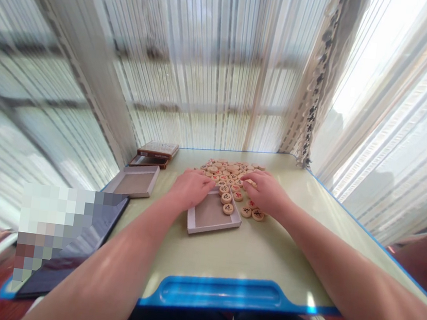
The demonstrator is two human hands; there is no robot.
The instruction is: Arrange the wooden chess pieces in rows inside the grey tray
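Observation:
A heap of round wooden game pieces [229,172] with red and dark characters lies at the far middle of the pale table [256,253]. A shallow white box tray [212,217] sits in front of the heap, with a few pieces in its far end. My left hand [191,187] rests knuckles-up on the tray's far left corner, fingers curled toward the pieces. My right hand [266,190] lies over the right side of the heap, fingers bent down onto the pieces. Whether either hand grips a piece is hidden.
A second shallow box tray [135,181] lies to the left, with a brown box and its lid [155,154] behind it. A dark board [78,247] lies on the left edge. The table has a blue rim [220,292]. Curtains surround the far sides.

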